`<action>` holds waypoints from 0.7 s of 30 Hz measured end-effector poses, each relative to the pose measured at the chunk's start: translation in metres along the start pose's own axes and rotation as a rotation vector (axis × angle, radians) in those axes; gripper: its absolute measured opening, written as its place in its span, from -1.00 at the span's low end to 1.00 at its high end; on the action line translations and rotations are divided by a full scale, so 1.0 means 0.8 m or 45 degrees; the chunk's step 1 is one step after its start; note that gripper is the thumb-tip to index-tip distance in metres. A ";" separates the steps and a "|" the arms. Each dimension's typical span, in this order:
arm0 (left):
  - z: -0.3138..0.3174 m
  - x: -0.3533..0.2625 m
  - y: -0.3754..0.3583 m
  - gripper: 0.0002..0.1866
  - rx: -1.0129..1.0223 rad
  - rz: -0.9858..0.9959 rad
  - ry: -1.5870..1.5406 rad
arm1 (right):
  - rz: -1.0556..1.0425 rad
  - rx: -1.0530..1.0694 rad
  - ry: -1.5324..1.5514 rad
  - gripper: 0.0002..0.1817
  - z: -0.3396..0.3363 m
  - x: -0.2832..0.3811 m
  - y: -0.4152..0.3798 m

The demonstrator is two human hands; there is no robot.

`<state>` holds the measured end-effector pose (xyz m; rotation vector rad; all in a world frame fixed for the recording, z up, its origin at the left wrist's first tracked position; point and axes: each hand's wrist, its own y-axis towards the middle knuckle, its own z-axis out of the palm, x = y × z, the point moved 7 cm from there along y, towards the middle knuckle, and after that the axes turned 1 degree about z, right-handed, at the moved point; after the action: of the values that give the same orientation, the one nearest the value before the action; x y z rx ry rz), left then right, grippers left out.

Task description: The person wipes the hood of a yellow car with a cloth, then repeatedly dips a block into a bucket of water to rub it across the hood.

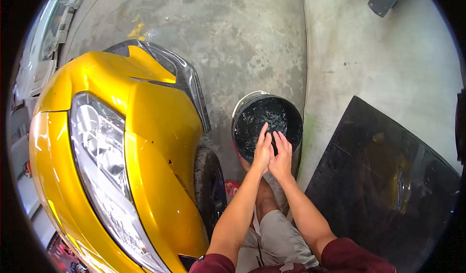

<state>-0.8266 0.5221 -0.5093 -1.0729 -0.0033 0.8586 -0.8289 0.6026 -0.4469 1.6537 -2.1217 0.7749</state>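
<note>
Pressing together over a black bucket (267, 125), the left hand (262, 151) and right hand (281, 157) had fingers extended, palms nearly touching; whether they gripped anything could not be told. The bucket stood on the concrete floor (233, 35) just beyond the hands, a yellow car (131, 147) to their left, a black panel (383, 181) to their right.

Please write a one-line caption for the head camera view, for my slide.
Both bare hands, left hand and right hand, pressed together over a black round bucket beside a glossy yellow car front.
</note>
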 end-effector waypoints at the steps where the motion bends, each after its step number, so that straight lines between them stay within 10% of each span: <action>1: -0.002 -0.004 -0.009 -0.47 0.028 0.018 0.039 | -0.028 -0.019 -0.091 -0.49 -0.012 0.019 -0.007; 21: -0.032 0.032 0.003 -0.51 -0.053 0.041 -0.249 | -0.176 0.118 0.003 -0.47 0.016 0.002 -0.001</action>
<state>-0.7998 0.5186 -0.5341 -1.0262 -0.1686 0.9934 -0.8275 0.5937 -0.4559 1.8243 -1.9720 0.8427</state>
